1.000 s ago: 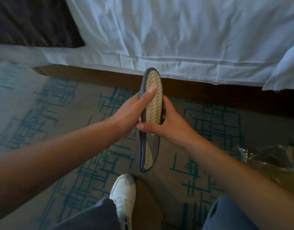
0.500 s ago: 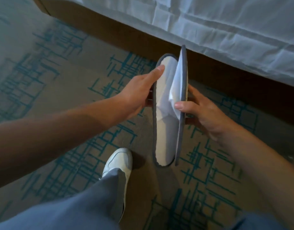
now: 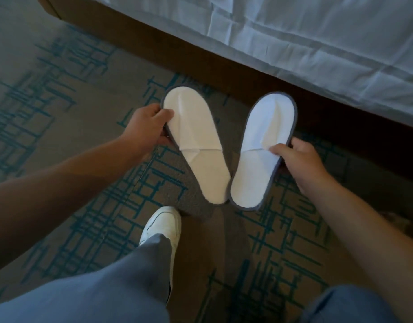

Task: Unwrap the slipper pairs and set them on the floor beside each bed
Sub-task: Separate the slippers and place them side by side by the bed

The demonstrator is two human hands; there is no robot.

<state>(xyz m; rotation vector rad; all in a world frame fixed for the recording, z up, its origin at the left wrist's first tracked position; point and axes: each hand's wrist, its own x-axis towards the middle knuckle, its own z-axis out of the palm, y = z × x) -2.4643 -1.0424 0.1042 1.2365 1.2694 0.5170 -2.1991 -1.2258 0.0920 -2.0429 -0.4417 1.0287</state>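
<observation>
Two flat white slippers with grey trim are held apart over the carpet, uppers facing me, heels touching and toes spread toward the bed. My left hand (image 3: 146, 127) pinches the outer edge of the left slipper (image 3: 197, 145), thumb on top. The right slipper (image 3: 259, 155) is pinched at its outer edge by my right hand (image 3: 296, 162), thumb on the white upper. Whether the slippers touch the floor I cannot tell.
The bed (image 3: 317, 43) with white sheets runs across the top right, its dark wooden base (image 3: 224, 73) just beyond the slipper toes. Patterned brown and teal carpet (image 3: 61, 136) covers the floor. My white shoe (image 3: 162, 224) and grey trouser legs are below the slippers.
The two slippers, pressed together sole to sole a second ago, have been opened like a book and separated, one in each hand, and lowered toward the carpet by the bed.
</observation>
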